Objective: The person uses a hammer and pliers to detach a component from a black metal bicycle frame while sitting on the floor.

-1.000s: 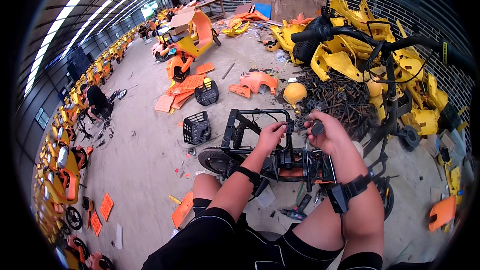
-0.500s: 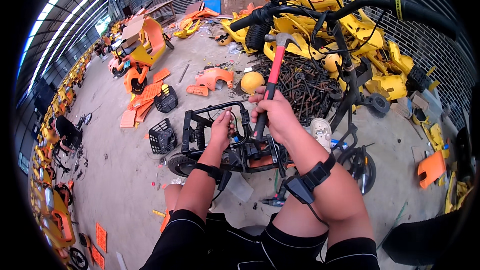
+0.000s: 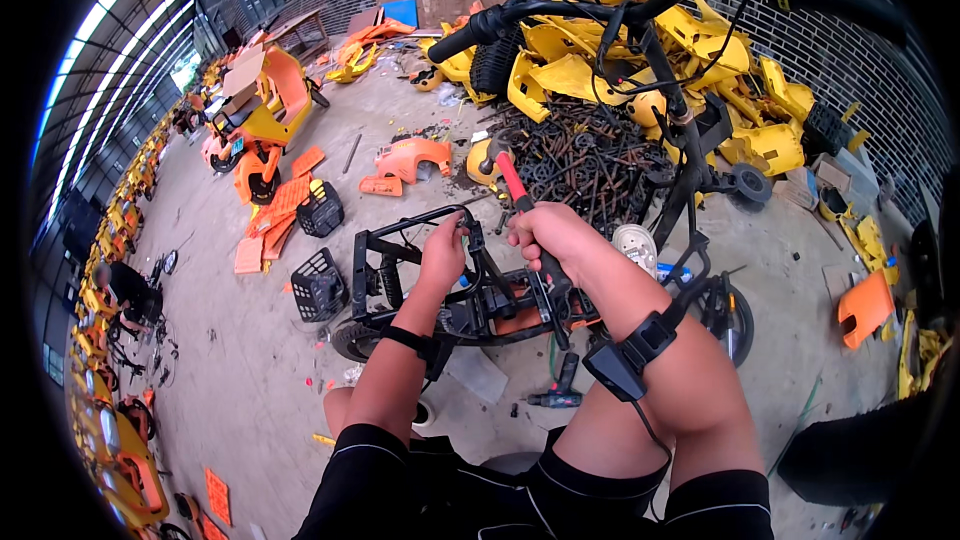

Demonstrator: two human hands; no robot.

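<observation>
My right hand [image 3: 545, 238] is wrapped round the black-gripped handle of a hammer [image 3: 513, 182] with a red shaft. The hammer's head is raised above the far side of a stripped scooter frame [image 3: 400, 318], pointing away and to the left. My left hand [image 3: 443, 254] is closed at the frame's upper bar, thumb and fingers together. What its fingers hold, if anything, is too small to tell. Black tubes, a spring and cables fill the frame between my hands. Black handlebars [image 3: 590, 10] rise from its right end.
A cordless drill [image 3: 560, 390] lies on the floor by my legs. Beyond the frame are a heap of rusty metal parts [image 3: 590, 160], yellow body panels [image 3: 570, 70] and a black basket [image 3: 320, 283]. A person [image 3: 125, 285] crouches at far left among parts.
The hammer has swung left and downward, its head now in front of the yellow helmet. My right hand has lowered a little; my left stays at the bar. The whole view has shifted slightly.
</observation>
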